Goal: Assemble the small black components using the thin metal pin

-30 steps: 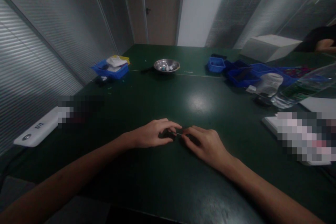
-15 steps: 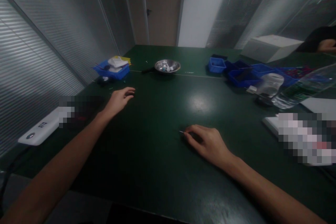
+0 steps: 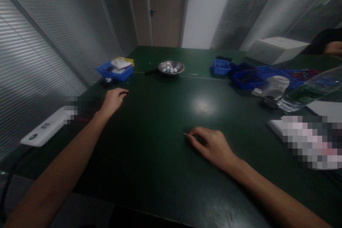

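Observation:
My right hand rests low over the green table, its thumb and index finger pinched on a thin, pale, needle-like piece. The thin piece points left out of the fingertips; its other end is hidden in the pinch. Farther off at the left, my left hand hovers close to the tabletop with its fingers loosely bent and a small gap to the thumb. Nothing shows in it. Beyond its fingers stands a blue basket holding white paper-like material.
A shiny metal bowl with small items stands mid-table at the back. To the right are blue trays, a plastic bottle and a white box. A white power bank-like device lies left. Another person's arm shows far right.
My left hand has shifted left and slightly nearer the blue basket's side, its fingers drawn a little closer together. The right hand keeps its pinch in nearly the same place.

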Demonstrator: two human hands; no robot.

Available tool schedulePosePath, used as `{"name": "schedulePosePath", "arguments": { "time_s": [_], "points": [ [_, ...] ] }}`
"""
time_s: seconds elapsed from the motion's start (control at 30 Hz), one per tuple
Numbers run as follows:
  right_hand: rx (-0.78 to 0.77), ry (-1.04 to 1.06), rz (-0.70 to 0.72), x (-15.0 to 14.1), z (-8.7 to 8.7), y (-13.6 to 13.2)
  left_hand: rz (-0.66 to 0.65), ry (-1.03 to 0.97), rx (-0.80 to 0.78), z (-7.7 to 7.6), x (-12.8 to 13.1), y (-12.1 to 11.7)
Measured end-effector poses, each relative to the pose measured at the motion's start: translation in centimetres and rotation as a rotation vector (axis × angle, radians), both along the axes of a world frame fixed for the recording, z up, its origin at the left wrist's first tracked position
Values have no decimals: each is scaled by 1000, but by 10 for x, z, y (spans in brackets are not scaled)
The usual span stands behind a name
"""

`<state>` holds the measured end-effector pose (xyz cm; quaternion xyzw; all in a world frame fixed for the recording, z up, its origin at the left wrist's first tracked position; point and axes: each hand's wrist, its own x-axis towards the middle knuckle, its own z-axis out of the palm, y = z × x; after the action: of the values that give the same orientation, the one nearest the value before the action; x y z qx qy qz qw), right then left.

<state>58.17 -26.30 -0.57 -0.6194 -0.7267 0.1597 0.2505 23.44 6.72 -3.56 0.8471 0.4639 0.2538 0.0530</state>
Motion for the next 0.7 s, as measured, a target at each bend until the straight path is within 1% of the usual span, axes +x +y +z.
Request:
{"name": "schedulePosePath", "arguments": {
  "time_s": [0.2, 0.33, 0.4, 0.47, 0.57, 0.7],
  "points": [
    [9, 0, 8, 1, -2, 1, 30, 18, -91, 7, -1, -1],
    [9, 1, 5, 0, -2, 1, 71, -30, -92, 10, -1, -4],
    [-1, 7, 7, 0, -1, 0, 111, -75, -90, 10, -1, -5],
    [-5, 8, 10, 0, 0, 0, 125, -96, -78, 9, -1, -5],
    [2, 0, 11, 0, 0, 1, 73, -52, -34, 7, 0, -6],
    [-6, -2, 6, 1, -2, 2, 6, 95, 47, 6, 4, -11]
  ]
}}
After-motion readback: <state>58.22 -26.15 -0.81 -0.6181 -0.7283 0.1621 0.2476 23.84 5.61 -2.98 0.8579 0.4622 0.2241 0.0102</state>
